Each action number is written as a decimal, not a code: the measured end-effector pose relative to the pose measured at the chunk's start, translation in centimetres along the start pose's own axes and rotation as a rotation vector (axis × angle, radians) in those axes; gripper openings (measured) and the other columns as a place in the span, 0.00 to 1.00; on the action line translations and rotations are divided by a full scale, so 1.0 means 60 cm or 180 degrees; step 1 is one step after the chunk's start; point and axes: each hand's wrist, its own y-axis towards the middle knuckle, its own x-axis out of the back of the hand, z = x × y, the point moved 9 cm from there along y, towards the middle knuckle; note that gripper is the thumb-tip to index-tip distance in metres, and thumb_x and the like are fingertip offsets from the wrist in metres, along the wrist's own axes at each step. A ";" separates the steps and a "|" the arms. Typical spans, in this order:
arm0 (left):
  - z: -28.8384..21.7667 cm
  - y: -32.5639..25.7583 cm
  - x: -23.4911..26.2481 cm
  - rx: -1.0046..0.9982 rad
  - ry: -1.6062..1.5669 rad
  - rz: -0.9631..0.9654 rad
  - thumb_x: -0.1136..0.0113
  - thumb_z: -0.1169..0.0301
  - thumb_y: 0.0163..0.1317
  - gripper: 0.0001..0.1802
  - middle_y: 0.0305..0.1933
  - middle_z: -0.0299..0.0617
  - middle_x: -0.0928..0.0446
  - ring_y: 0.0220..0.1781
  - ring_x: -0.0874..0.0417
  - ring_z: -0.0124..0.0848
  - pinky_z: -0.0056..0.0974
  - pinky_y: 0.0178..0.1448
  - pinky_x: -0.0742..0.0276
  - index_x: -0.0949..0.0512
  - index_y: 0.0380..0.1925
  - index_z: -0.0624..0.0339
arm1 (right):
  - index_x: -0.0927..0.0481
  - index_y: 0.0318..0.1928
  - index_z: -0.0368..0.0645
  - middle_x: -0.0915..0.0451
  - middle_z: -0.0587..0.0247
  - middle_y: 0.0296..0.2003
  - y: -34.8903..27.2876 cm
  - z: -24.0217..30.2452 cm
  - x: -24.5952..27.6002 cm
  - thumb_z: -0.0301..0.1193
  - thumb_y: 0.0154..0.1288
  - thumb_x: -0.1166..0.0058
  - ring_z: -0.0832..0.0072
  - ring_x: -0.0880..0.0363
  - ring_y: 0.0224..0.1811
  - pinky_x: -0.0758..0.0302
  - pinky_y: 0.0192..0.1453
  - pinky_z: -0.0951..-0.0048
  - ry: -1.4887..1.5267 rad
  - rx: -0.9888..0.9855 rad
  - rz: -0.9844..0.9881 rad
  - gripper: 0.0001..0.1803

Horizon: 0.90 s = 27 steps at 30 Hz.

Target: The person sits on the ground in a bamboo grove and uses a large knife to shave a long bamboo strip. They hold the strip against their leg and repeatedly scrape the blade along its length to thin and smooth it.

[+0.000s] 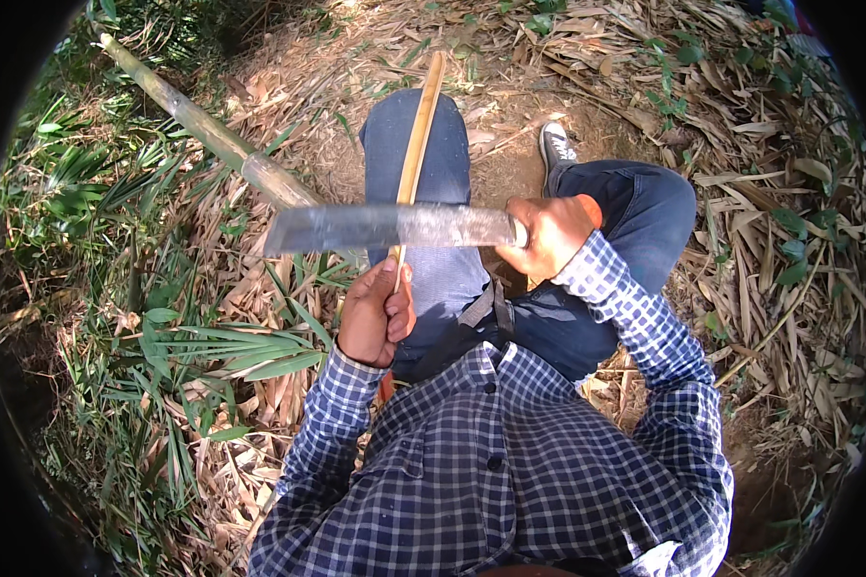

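Note:
My left hand [376, 313] is closed round the near end of a split bamboo strip [421, 135]. The strip is pale yellow-brown and runs away from me over my left thigh. My right hand [550, 238] grips the handle of a machete [452, 228], whose orange end shows past my fingers. Its broad grey blade points left and lies across the strip just beyond my left fingers, slightly blurred. The blade hides part of the strip, and I cannot tell whether it touches it or cuts into it.
A long bamboo pole [207, 130] slants from the far left toward my left knee. Green leaves [250, 351] and grass cover the ground on the left. Dry bamboo leaves [751, 288] lie thick on the right. My legs are bent, with one shoe [555, 149] ahead.

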 end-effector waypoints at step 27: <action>0.003 -0.024 -0.026 0.0253 -0.0820 0.0424 0.63 0.64 0.78 0.13 0.19 0.28 0.42 0.13 0.46 0.18 0.26 0.14 0.47 0.32 0.37 0.58 | 0.16 0.39 0.43 0.20 0.49 0.19 0.046 -0.101 0.035 0.42 0.54 0.40 0.53 0.17 0.24 0.19 0.34 0.53 -0.0167 -0.0866 0.0203 0.18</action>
